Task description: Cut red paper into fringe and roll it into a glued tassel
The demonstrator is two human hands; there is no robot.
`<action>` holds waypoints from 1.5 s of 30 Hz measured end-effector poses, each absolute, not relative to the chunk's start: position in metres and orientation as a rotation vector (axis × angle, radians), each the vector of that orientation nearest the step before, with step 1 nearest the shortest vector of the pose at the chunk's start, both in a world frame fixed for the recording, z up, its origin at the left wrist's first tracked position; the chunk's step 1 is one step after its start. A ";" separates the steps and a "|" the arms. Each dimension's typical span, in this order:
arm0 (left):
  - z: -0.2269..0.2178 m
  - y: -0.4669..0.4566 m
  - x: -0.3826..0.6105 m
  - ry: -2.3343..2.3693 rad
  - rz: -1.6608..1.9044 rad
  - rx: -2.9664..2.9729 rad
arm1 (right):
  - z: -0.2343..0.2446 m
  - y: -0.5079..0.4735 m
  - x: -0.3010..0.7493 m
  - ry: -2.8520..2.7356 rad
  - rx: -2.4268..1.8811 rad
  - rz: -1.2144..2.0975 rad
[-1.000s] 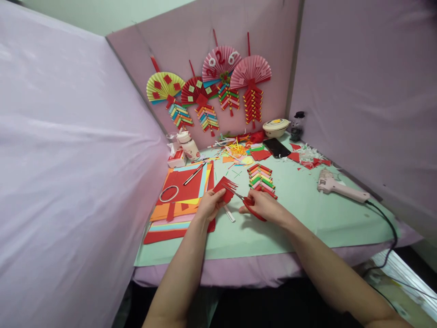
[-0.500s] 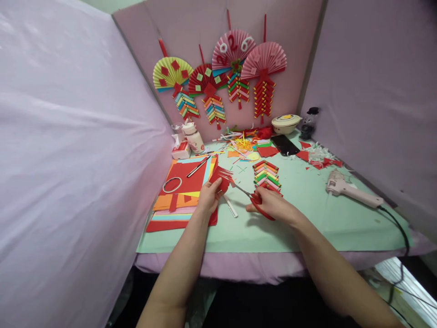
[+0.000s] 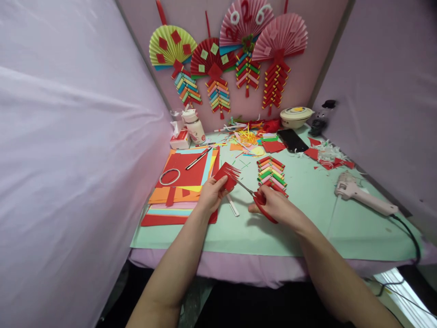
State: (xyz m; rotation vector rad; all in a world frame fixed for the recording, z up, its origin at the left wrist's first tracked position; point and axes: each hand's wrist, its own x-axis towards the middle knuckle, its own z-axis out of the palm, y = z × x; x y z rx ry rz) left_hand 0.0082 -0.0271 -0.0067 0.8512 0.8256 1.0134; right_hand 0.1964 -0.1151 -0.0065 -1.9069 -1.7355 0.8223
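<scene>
1. Two bare hands work above the table (image 3: 307, 223), both partly closed around what they hold (clock directions run as seen from above, twelve lying away from the person).
2. The left hand (image 3: 211, 195) pinches a piece of red paper (image 3: 224, 176) between thumb and fingers; the sheet sticks out toward one o'clock from that hand.
3. Thin strips fringe the red paper's far side, pointing roughly to three o'clock.
4. The right hand (image 3: 272, 203) is curled around the red handles of the scissors (image 3: 251, 193), whose blades run toward ten o'clock, up to the paper's edge. Whether they touch it I cannot tell.
5. At five o'clock from the paper, a white stick (image 3: 234, 207) lies between the hands.
6. A chevron of rolled paper tubes (image 3: 271, 174) sits at twelve o'clock from the right hand, its near end partly behind that hand.
7. Nine to ten o'clock from the left hand lie stacked coloured sheets (image 3: 186, 176), bearing a dark pen-like tool (image 3: 198, 159).
8. Well apart, at three o'clock from the right hand, rests a glue gun (image 3: 365, 196).
</scene>
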 end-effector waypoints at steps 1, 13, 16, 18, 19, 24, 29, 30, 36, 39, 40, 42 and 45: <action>-0.007 -0.027 0.008 0.832 1.008 0.845 | -0.007 -0.115 0.196 -1.727 -1.903 0.832; -0.007 -0.026 0.005 0.852 0.959 0.821 | -0.007 -0.115 0.195 -1.699 -1.870 0.918; -0.006 -0.026 0.006 0.860 0.962 0.806 | -0.004 -0.115 0.196 -1.721 -1.868 0.903; -0.005 -0.026 0.006 0.863 0.958 0.800 | -0.002 -0.114 0.197 -1.746 -1.877 0.878; -0.004 -0.025 0.006 0.865 0.953 0.796 | -0.001 -0.113 0.197 -1.760 -1.888 0.861; -0.002 -0.024 0.005 0.883 0.946 0.767 | 0.002 -0.106 0.202 -1.825 -1.938 0.840; -0.002 -0.023 0.005 0.894 0.914 0.749 | 0.002 -0.099 0.206 -1.861 -1.964 0.856; -0.001 -0.023 0.005 0.912 0.904 0.751 | 0.001 -0.098 0.207 -1.859 -1.969 0.865; 0.000 -0.022 0.004 0.982 0.865 0.781 | -0.004 -0.096 0.210 -1.849 -1.923 0.948; -0.001 -0.023 0.004 0.966 0.869 0.808 | -0.006 -0.096 0.209 -1.843 -1.907 0.992; -0.001 -0.024 0.004 0.961 0.861 0.818 | -0.006 -0.096 0.209 -1.840 -1.900 1.003; -0.001 -0.026 0.006 0.958 0.838 0.831 | -0.006 -0.097 0.209 -1.837 -1.881 1.020; 0.000 -0.027 0.008 0.967 0.809 0.837 | -0.005 -0.099 0.210 -1.843 -1.845 1.037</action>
